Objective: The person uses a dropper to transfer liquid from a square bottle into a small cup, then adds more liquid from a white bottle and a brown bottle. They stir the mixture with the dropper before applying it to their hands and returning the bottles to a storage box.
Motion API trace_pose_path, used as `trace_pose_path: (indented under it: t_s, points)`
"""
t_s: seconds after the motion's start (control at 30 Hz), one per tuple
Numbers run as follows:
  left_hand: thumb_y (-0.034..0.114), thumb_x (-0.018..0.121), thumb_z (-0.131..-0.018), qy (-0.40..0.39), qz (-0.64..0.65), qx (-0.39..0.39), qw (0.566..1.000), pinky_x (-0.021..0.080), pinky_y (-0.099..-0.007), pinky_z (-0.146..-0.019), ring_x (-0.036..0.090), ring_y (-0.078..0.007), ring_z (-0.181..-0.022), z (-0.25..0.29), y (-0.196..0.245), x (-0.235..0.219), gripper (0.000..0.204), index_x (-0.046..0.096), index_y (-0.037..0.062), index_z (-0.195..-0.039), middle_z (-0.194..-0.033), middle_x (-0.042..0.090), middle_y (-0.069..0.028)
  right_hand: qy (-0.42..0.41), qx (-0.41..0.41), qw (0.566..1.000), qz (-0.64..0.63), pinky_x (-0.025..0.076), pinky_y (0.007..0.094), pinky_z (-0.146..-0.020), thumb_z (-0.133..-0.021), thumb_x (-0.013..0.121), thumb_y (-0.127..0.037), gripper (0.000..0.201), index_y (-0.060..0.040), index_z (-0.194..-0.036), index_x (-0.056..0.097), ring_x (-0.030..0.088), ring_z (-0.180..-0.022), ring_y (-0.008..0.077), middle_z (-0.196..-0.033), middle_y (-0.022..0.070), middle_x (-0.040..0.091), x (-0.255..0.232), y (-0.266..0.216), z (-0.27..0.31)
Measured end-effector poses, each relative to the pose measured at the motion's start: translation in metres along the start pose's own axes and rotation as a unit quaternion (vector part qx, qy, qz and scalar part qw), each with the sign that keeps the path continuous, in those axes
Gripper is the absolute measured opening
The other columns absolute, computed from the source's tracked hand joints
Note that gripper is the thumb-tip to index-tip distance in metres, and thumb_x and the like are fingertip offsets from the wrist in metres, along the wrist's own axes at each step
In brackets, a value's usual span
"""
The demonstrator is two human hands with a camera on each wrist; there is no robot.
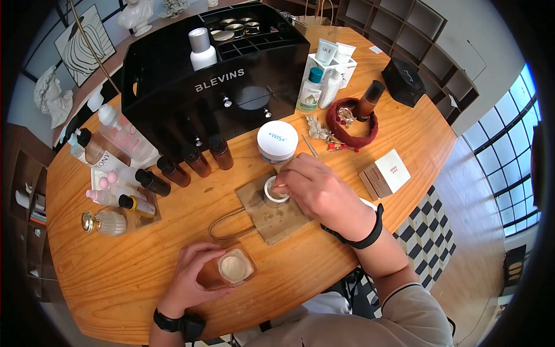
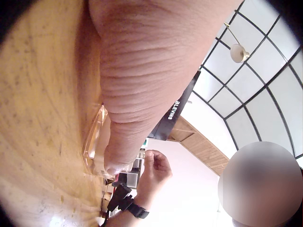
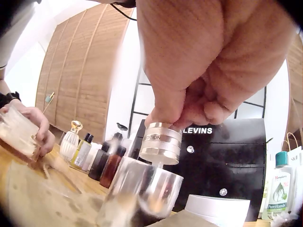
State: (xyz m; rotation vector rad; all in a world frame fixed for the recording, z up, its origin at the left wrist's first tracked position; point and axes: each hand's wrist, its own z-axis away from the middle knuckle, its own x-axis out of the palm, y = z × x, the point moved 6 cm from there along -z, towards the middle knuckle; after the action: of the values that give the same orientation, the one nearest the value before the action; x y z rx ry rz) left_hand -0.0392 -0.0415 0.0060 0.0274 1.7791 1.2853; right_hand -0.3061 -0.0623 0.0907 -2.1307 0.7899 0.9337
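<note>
My left hand (image 1: 188, 276) curves its thumb and fingers around a square, amber-tinted glass jar (image 1: 235, 267) with a pale top, low over the wooden table. In the left wrist view, a finger lies along the glass jar's side. Over the flattened brown paper bag (image 1: 269, 224), my right hand (image 1: 318, 188) pinches a small pale cap (image 3: 161, 143) with a gold band and printed lettering. A short whitish stem shows beneath the cap. Just below it stands a clear glass bottle (image 3: 162, 191) with a silvery inside; from the head view its round white rim shows beside my fingertips.
Behind stands a black BLEVINS organizer (image 1: 214, 98). A white WIS tub (image 1: 277, 140) sits close beyond my right hand. Brown bottles (image 1: 196, 162) and other cosmetics line the left. On the right are a white box (image 1: 393, 172) and a dark red ring-shaped tray (image 1: 370, 139).
</note>
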Motion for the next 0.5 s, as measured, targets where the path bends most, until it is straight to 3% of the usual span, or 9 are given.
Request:
trace_pose_path:
  t_s: [0.23, 0.5]
  points:
    - [0.025, 0.095, -0.062, 0.011, 0.008, 0.004, 1.000, 0.041, -0.0409, -0.104, 0.052, -0.0292, -0.120, -0.0009, 0.0021, -0.0010, 0.072, 0.064, 0.0117, -0.126, -0.129, 0.058, -0.0078, 0.002, 0.028, 0.999, -0.016, 0.051, 0.0387, -0.084, -0.089, 0.064, -0.007, 0.012, 0.0025, -0.095, 0.062, 0.060, -0.095, 0.0313, -0.095, 0.0137, 0.057, -0.0015, 0.0021, 0.0000]
    - [0.025, 0.095, -0.062, 0.014, 0.012, -0.001, 1.000, 0.042, -0.0407, -0.103, 0.052, -0.0293, -0.120, -0.0010, 0.0024, -0.0013, 0.072, 0.065, 0.0119, -0.126, -0.129, 0.058, -0.0077, 0.014, 0.037, 0.999, -0.035, 0.051, 0.0388, -0.083, -0.086, 0.069, -0.008, 0.015, 0.0017, -0.095, 0.063, 0.061, -0.095, 0.0311, -0.096, 0.0128, 0.059, -0.0044, 0.0028, 0.0002]
